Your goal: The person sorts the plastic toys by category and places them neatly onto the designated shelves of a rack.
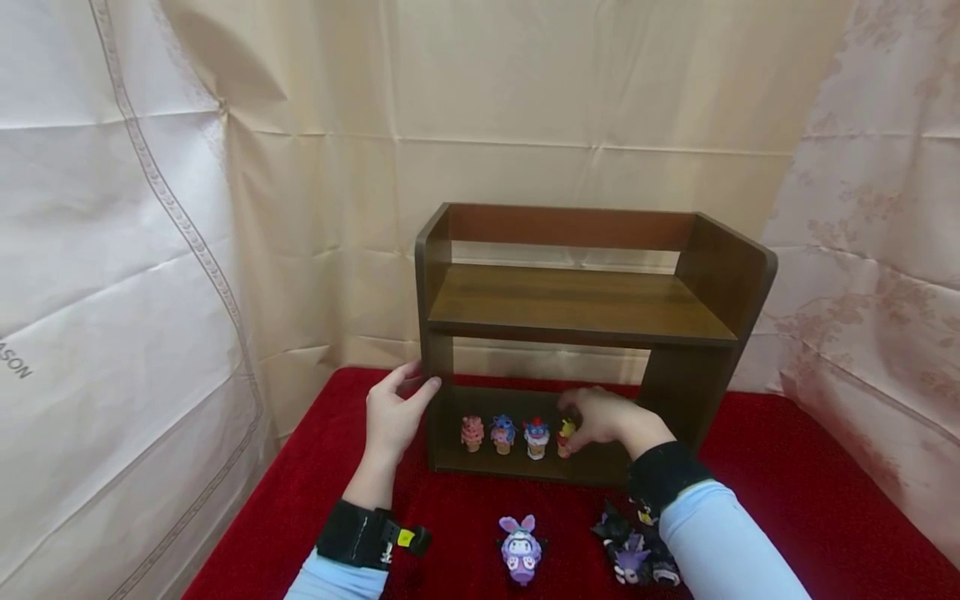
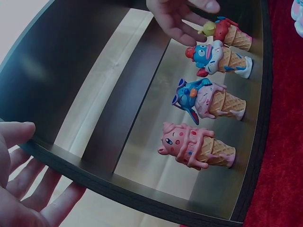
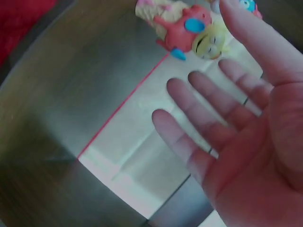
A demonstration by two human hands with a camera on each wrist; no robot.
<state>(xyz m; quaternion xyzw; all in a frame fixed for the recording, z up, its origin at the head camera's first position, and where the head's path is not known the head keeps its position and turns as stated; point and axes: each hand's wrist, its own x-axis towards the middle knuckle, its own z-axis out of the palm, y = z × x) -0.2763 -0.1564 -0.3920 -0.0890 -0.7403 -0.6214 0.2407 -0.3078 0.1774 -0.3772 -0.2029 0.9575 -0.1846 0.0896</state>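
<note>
A brown two-tier wooden shelf [image 1: 581,302] stands on the red cloth. Along the front of its lower board is a row of ice-cream-cone figurines: a pink one [image 2: 182,144], a blue-eared one [image 2: 199,98], a blue one with a red top [image 2: 215,57] and a red-and-yellow one [image 2: 227,35]. My right hand [image 1: 607,417] is inside the lower tier beside the red-and-yellow figurine; its fingers [image 3: 187,137] are extended and spread, gripping nothing. My left hand [image 1: 393,417] is at the shelf's left side panel, fingers spread along the outer edge.
On the red cloth [image 1: 300,500] in front of the shelf lies a purple rabbit-eared figurine [image 1: 521,554]. Several black-and-purple figurines [image 1: 630,557] are bunched beside my right forearm. Beige curtains [image 1: 525,100] hang behind the shelf, with pale cloth on both sides.
</note>
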